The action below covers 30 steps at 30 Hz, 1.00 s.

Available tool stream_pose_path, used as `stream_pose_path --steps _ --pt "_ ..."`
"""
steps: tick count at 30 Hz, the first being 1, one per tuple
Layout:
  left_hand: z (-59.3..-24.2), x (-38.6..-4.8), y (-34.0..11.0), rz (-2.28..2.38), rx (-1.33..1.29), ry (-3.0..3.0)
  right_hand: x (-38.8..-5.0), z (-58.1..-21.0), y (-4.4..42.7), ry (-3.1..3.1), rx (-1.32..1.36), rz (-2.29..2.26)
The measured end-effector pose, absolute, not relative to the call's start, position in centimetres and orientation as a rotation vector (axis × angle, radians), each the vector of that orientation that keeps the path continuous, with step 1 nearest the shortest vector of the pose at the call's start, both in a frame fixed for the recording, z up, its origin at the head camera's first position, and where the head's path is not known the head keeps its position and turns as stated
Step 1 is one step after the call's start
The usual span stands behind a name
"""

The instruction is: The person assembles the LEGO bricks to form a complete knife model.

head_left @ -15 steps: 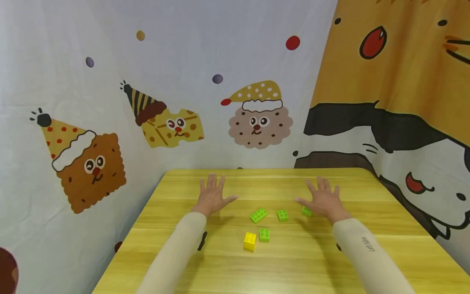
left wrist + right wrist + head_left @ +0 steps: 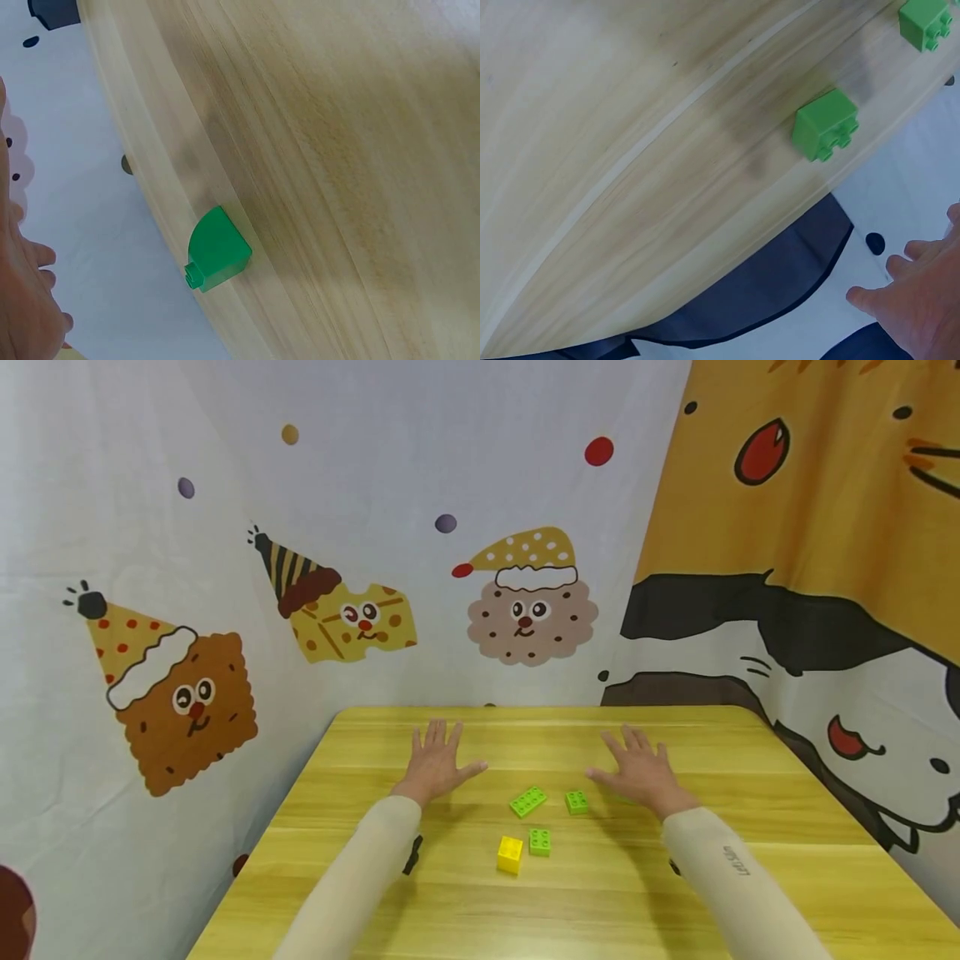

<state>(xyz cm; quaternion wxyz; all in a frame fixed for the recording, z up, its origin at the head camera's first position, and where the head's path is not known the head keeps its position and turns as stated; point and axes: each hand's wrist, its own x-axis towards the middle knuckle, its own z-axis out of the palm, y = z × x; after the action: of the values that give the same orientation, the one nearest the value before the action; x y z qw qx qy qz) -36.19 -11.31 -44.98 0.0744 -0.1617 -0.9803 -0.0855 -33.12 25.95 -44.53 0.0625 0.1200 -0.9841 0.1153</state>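
In the head view my left hand (image 2: 435, 771) hovers above the table's left half, fingers spread and holding nothing. My right hand (image 2: 640, 774), likewise spread and bare, hovers over the right half. Between them lie a long green toy brick (image 2: 528, 802), a square green brick (image 2: 577, 802), another small green brick (image 2: 540, 842) and a yellow brick (image 2: 510, 855). The left wrist view shows a darker green brick with a curved side (image 2: 220, 250), out of sight in the head view. Two studded green bricks appear in the right wrist view, one (image 2: 826, 125) nearer that hand.
The wooden table (image 2: 480, 914) has its far edge close to a white cloth (image 2: 360, 468) printed with cartoon figures. To the right hangs an orange and black animal print (image 2: 825, 527). A dark strap piece (image 2: 412, 856) shows beside the left wrist.
My right hand has shifted left and now hides the green brick that showed beside its thumb. The left hand stays nearly in place. The other visible bricks have not moved.
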Motion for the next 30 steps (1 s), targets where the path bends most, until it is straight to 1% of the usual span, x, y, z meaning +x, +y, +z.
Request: stream_pose_path --steps 14,30 --pt "-44.4 -35.5 -11.2 -0.475 -0.551 -2.964 -33.2 -45.8 23.5 -2.978 0.481 0.423" --pt "-45.2 -34.8 -11.0 -0.979 -0.627 -2.928 -33.0 -46.6 21.3 -2.997 0.585 0.456"
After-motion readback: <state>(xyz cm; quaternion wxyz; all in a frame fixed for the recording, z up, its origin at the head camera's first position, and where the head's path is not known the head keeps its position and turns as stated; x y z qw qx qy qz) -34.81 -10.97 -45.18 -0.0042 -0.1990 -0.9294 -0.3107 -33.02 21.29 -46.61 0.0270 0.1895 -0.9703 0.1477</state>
